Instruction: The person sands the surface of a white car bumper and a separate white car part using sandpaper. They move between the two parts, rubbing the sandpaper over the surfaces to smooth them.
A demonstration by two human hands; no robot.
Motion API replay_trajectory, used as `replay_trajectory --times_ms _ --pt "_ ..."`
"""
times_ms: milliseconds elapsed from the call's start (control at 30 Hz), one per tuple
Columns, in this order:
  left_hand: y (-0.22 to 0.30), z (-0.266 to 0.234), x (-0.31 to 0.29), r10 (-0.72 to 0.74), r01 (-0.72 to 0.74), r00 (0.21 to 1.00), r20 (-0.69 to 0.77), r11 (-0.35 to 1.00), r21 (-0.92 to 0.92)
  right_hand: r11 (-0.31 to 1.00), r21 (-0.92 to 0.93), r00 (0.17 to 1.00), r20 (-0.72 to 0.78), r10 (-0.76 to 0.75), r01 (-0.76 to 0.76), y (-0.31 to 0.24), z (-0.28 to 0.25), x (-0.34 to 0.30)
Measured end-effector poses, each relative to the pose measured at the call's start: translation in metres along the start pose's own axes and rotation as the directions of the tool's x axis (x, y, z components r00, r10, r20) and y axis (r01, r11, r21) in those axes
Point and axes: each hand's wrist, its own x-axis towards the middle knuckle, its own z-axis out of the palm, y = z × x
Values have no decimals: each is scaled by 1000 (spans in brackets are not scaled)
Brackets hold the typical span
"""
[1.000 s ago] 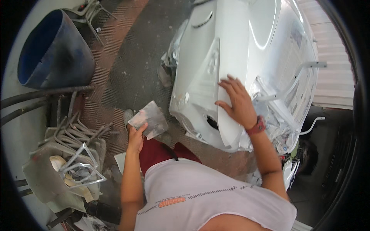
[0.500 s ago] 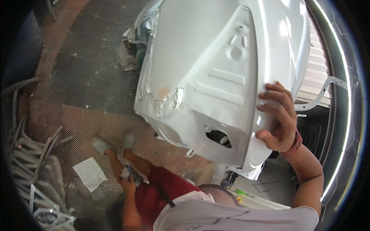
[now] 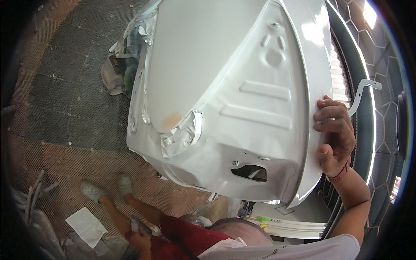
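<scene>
A white-painted car body panel (image 3: 229,95) fills the middle of the view, with raised ribs and an oval cut-out (image 3: 250,173). My right hand (image 3: 336,136) rests on its curved right edge, fingertips and thumb apart and arched, holding nothing. Crinkled silver masking foil (image 3: 184,134) covers a corner of the panel, beside a beige patch (image 3: 170,121). Low at the left, my left hand (image 3: 139,241) is closed around a small flat grey piece (image 3: 140,225), whose kind I cannot make out. It is held away from the panel, beside my leg.
A white paper sheet (image 3: 86,226) lies by my feet on the ribbed tile floor (image 3: 65,164). Plastic-wrapped metal parts (image 3: 37,216) are at the lower left. A bent white bracket (image 3: 363,89) sticks out beyond my right hand. Pale strips (image 3: 294,228) lie below the panel.
The view has shifted, so the panel and my feet appear farther left. My right hand stays at the panel's right edge. My left hand still holds the grey piece, now lower in view.
</scene>
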Motion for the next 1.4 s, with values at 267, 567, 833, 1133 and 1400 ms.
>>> replay_trajectory --times_ms 267,567,833,1133,1400 --pt "-7 -2 4 136 -134 988 -76 990 33 997 72 999 -45 -30 33 4 2 -2" --pt "-9 10 6 174 -162 979 -104 981 110 987 152 997 -66 -49 59 5 3 -9" --pt "-24 11 9 195 -185 976 -100 977 102 973 213 991 -113 -68 91 6 8 -10" --pt "-28 4 9 280 -261 953 -116 952 160 979 199 992 -129 -6 32 1 8 -10" --pt "-13 -7 15 170 -154 974 -147 981 116 988 155 989 -148 15 8 -6 6 -3"
